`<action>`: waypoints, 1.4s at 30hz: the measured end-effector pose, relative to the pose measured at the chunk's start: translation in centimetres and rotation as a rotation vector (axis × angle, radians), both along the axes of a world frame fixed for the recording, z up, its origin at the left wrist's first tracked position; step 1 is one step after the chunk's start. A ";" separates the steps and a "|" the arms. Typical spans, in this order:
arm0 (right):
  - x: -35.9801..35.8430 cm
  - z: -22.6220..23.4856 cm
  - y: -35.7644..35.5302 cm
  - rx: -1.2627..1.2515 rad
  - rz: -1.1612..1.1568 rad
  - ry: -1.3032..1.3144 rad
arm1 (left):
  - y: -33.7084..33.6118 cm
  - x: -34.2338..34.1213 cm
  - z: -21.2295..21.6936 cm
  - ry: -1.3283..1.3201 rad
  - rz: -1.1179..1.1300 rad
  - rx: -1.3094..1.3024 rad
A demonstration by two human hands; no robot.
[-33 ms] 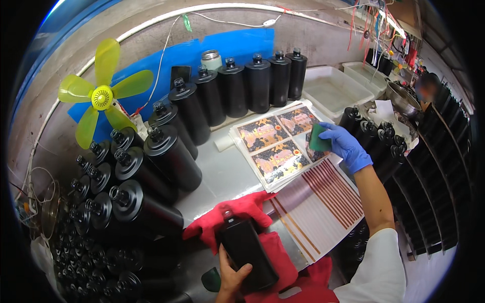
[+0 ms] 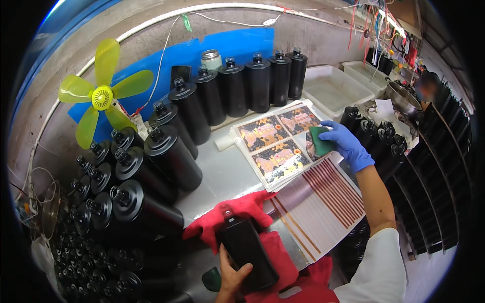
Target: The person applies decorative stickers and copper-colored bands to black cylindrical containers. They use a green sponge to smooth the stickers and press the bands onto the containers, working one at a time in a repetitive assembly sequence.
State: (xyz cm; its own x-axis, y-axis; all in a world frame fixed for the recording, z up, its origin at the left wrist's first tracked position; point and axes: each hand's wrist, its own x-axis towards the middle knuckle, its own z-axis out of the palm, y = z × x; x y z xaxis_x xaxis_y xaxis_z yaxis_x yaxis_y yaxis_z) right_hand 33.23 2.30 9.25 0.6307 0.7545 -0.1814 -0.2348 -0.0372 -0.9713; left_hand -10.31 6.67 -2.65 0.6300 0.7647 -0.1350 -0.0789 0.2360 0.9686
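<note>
Bare, my left hand wraps round the lower part of a black bottle, which lies tilted over a red cloth, its clear neck pointing away from me. My right hand, in a blue glove, pinches a thin, flat green piece; its exact kind is unclear. That piece covers part of one corner panel of a printed label sheet, which shows several dark, gold and pink panels on top of a stack. A striped sheet lies just nearer to me.
Black bottles stand in a curve along the left and back, with many more at lower left. A yellow-green fan is at far left. White tubs sit behind; more bottles and dark racks are on the right.
My right hand has shifted slightly to the right with the green piece, which is tilted a little differently. My left hand and the bottle stay put.
</note>
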 end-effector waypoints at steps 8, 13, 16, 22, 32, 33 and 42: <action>0.2 -1.9 -2.7 -0.332 -0.031 -0.378 | 0.0 0.4 0.9 -0.012 -0.028 0.002; -0.1 -3.3 -0.6 -0.213 -0.167 -0.319 | 0.2 0.3 0.6 0.007 -0.036 0.026; -0.5 -3.6 0.4 -0.129 -0.145 -0.352 | 0.1 0.4 0.9 0.002 -0.028 0.046; -1.0 -0.5 -1.0 0.054 -0.149 -0.244 | 0.0 0.1 -0.4 0.006 -0.010 0.047; 2.9 -7.6 -7.2 -0.226 -0.636 0.024 | 0.3 0.5 0.0 -0.051 -0.038 0.006; 2.8 -8.3 -6.8 -0.185 -0.634 0.079 | 0.4 0.3 -0.4 -0.040 -0.044 0.009; 3.7 -10.6 -5.1 0.068 -0.549 -0.143 | 0.4 0.1 -1.5 0.039 -0.010 0.063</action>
